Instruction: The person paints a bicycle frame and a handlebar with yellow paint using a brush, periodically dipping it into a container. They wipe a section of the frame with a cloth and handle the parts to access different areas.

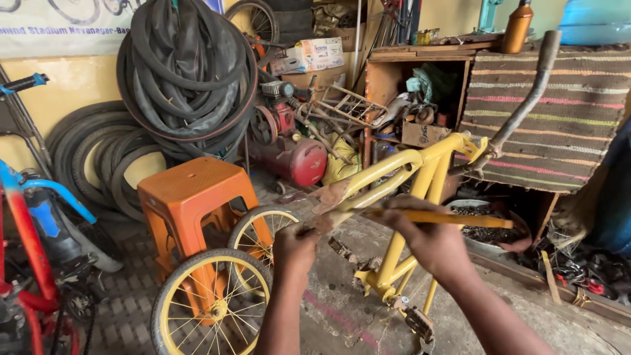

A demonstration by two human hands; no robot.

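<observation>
The left hand (294, 248) is closed in a tight grip on the rusty rear end of the small yellow steel bicycle frame (401, 172), which stands upside down on the concrete floor (342, 315) in the middle of the view; the right hand (430, 240) is wrapped around a thin yellow frame stay (453, 217) that runs out to the right, fingers curled fully over it; the frame's grey bent handlebar (526, 105) rises at upper right, and a black pedal (419, 323) hangs low near the right forearm. Just left of the hands an orange plastic stool (190, 197) stands beside two small yellow-rimmed spoked wheels (210, 302); behind them black rubber tyres (187, 72) hang on the yellow wall, with a red air compressor (289, 154) below; a striped woven cloth (559, 112) covers the wooden bench at right.
</observation>
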